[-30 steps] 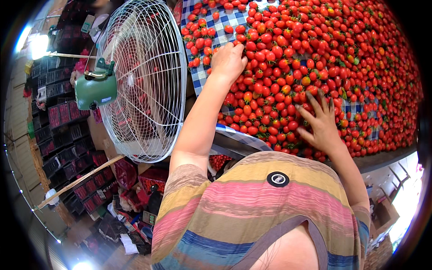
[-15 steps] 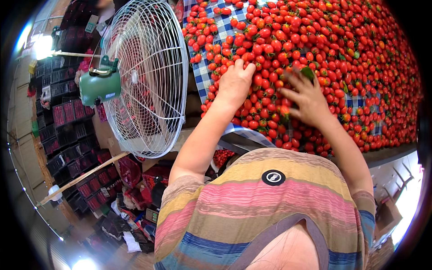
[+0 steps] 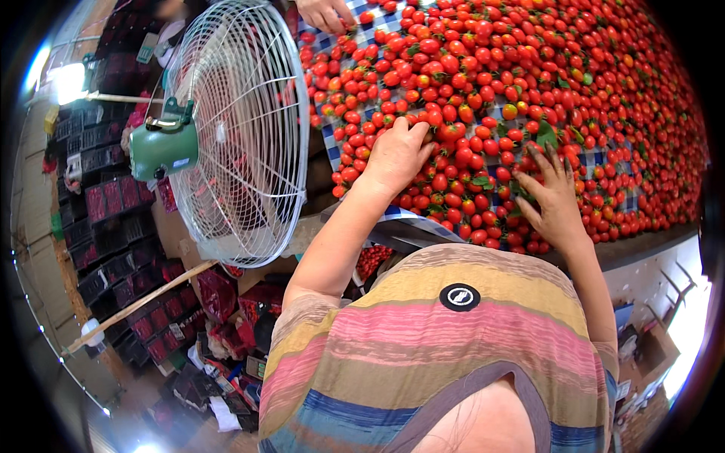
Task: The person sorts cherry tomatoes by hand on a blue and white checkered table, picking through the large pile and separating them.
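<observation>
Red cherry tomatoes (image 3: 468, 98) cover a blue-and-white checked cloth (image 3: 330, 143), with green leaves among them. My left hand (image 3: 396, 158) is down on the near left part of the pile. Its fingers are curled and their tips are hidden, so what they hold cannot be made out. Over the pile to the right, my right hand (image 3: 555, 200) is open with fingers spread, its fingertips on tomatoes just below a green leaf (image 3: 546, 136). Between my hands, tomatoes lie loosely, with patches of cloth showing.
Another person's hand (image 3: 325, 13) reaches onto the cloth at the far left corner. A large fan (image 3: 234, 136) with a white wire cage stands close to my left. Beyond it are stacked dark crates (image 3: 113, 196). A cardboard box (image 3: 653, 355) sits at lower right.
My right hand has moved to the right and slightly nearer, toward the leaf. My left hand shifted slightly. Tomatoes between my hands are more spread out. Another person's hand has appeared at the far left.
</observation>
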Tool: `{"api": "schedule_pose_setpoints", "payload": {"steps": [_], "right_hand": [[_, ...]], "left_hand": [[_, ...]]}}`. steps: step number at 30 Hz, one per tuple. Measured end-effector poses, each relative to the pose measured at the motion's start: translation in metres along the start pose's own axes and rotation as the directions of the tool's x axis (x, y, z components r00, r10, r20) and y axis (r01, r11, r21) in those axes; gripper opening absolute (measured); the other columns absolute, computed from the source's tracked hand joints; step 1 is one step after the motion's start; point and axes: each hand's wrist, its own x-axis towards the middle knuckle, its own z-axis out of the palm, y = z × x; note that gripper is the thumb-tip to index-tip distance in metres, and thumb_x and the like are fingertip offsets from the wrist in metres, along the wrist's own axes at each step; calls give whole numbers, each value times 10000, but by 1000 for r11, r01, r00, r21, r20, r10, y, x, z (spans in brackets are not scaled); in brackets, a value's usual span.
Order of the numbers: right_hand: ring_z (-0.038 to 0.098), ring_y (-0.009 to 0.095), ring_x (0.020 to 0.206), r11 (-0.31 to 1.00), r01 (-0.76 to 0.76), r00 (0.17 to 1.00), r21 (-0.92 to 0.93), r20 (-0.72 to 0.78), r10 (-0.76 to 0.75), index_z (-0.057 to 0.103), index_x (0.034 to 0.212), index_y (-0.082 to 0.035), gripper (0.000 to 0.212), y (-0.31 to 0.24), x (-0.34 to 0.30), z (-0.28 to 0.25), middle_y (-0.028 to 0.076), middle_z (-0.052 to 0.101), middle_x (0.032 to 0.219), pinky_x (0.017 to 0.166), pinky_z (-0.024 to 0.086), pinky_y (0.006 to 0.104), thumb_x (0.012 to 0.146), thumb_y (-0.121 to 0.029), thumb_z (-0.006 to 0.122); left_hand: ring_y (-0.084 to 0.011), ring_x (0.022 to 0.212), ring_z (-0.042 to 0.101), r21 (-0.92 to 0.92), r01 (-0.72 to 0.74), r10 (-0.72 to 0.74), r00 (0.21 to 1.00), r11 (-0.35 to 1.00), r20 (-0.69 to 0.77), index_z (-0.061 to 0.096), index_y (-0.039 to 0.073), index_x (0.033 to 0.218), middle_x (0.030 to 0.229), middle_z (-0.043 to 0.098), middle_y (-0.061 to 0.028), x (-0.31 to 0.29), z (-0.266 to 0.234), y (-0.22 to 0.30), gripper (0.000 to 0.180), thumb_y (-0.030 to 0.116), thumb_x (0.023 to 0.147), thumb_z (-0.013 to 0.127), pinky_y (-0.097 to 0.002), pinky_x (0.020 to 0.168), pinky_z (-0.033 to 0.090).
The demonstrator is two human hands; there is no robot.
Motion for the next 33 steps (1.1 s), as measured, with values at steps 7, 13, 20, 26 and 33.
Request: {"api": "schedule_pose_setpoints", "payload": {"steps": [7,13,20,26,33], "right_hand": [[647,282,986,936,310,913,168,-326,-244,681,998,-60,177,-39,59,18,97,671,1020,872,497,424,823,-71,653],[620,265,961,913,384,923,-137,92,-375,665,1014,-85,169,-68,132,67,85,617,1023,818,474,401,902,-150,556],[644,255,995,868,229,967,440,-205,-152,645,1117,-51,221,-58,90,29,112,629,1053,852,510,415,920,-147,618],[646,236,1136,-844,-233,919,483,394,-27,569,1356,-129,451,-26,47,29,72,629,1290,908,572,406,1034,-437,503],[601,318,1178,-962,-16,965,272,255,56,549,1358,-95,492,0,32,29,161,581,1347,704,639,366,1000,-433,571]], "left_hand": [[-423,928,659,50,6,-17,973,999,230,622,132,1231,1070,590,-204,20,-23,15,371,305,913,706,-488,816,556],[-451,888,648,135,71,-103,964,988,244,591,146,1209,1049,574,-224,4,-21,6,358,62,862,619,-502,773,548],[-249,1002,672,-369,170,-132,983,914,126,579,40,1281,1125,662,-153,0,-31,-29,431,59,863,680,-350,878,539],[-267,1040,679,-454,-261,360,922,852,145,605,75,1282,1228,624,-133,24,-63,100,414,144,894,734,-356,854,558],[-333,990,662,72,-274,283,937,959,-206,662,101,1201,1145,650,-124,106,-39,76,334,196,887,724,-419,845,565]]}}
